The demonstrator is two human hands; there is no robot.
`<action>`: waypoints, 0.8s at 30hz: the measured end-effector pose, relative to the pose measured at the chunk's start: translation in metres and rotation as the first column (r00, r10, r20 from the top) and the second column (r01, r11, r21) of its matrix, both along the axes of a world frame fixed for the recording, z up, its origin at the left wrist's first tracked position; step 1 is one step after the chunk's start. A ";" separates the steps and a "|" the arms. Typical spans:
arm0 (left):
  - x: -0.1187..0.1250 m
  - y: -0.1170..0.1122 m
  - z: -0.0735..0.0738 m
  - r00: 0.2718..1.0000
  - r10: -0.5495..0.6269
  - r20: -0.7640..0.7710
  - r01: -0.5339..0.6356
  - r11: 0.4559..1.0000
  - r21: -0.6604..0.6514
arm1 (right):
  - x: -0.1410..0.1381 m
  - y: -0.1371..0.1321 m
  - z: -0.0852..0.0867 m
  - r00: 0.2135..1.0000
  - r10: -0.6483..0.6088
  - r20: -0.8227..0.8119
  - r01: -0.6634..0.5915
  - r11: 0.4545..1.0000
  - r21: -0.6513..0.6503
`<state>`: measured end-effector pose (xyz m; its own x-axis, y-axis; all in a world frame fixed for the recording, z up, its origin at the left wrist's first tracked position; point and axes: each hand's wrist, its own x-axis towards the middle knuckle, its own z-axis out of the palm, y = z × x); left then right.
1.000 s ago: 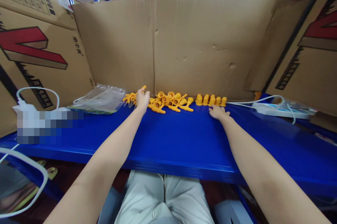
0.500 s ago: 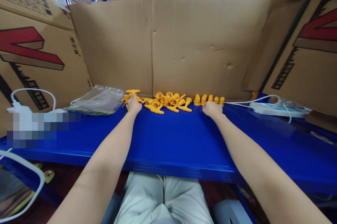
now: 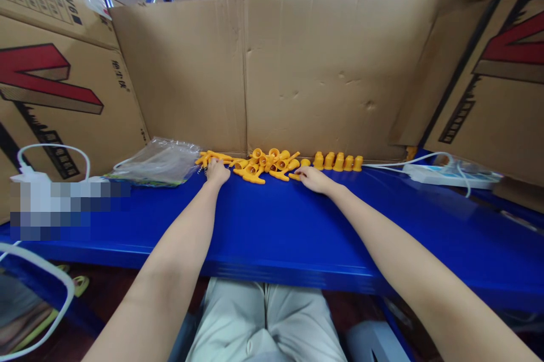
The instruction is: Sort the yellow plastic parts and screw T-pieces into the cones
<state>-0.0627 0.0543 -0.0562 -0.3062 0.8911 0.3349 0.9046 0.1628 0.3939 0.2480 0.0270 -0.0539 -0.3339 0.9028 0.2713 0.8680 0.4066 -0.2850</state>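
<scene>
The left hand [image 3: 217, 172], grip curled, covers yellow plastic pieces [image 3: 267, 165], its hold unclear; the right hand [image 3: 313, 179], grip open, has slid from the caps [image 3: 339, 162] to touch them.

A pixelated patch [image 3: 63, 209] masked whatever lay at the left end of the blue shelf [image 3: 272, 226]. The fingertips of the left hand [image 3: 217, 172] were lost among the yellow plastic pieces [image 3: 266, 164]. The right hand [image 3: 312, 179] was too small to show whether it gripped the piece at its fingertips. What the clear bag [image 3: 157, 161] held could not be made out. The printed carton [image 3: 51, 84] and the white cable loop [image 3: 71, 293] ran off the left edge.
</scene>
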 end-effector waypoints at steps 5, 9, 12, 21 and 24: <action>0.002 0.004 -0.003 1.000 -0.018 -0.021 0.017 0.997 -0.077 | 0.002 -0.002 0.008 0.988 -0.054 -0.145 0.055 0.998 0.005; 0.004 0.000 -0.002 1.000 0.001 -0.015 -0.001 1.000 -0.023 | 0.006 -0.008 0.009 0.988 -0.049 0.144 0.030 0.991 0.131; 0.011 -0.004 0.006 0.999 -0.023 -0.023 0.026 0.991 0.131 | 0.009 -0.011 0.010 0.961 -0.025 0.276 -0.008 0.993 0.119; 0.069 -0.044 0.037 0.779 -0.607 -0.156 0.627 0.747 0.221 | -0.009 -0.030 0.030 0.953 -0.098 0.287 -0.052 0.880 0.472; 0.084 -0.061 0.040 0.741 -0.640 -0.203 0.668 0.732 0.130 | -0.023 -0.038 0.033 0.947 -0.053 0.318 -0.138 0.824 0.550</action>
